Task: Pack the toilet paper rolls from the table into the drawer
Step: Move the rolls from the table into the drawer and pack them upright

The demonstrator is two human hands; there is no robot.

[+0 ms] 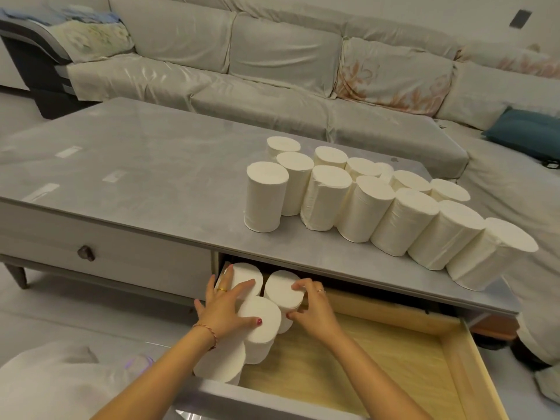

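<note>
Rolls (260, 319) stand in the drawer (454, 353), left fingers (242, 287) flat on them, right fingers (300, 285) gripping one.

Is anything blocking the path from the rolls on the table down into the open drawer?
Nothing visible does. The drawer is pulled out below the table rolls, its right part bare. Four packed rolls stand at its left end, left hand resting on them, right hand gripping one.

Hands (224, 310) on rolls (263, 313) in drawer (454, 362)

Upright rolls (266, 197) on table (151, 165); perhaps four in drawer (454, 368).
</note>
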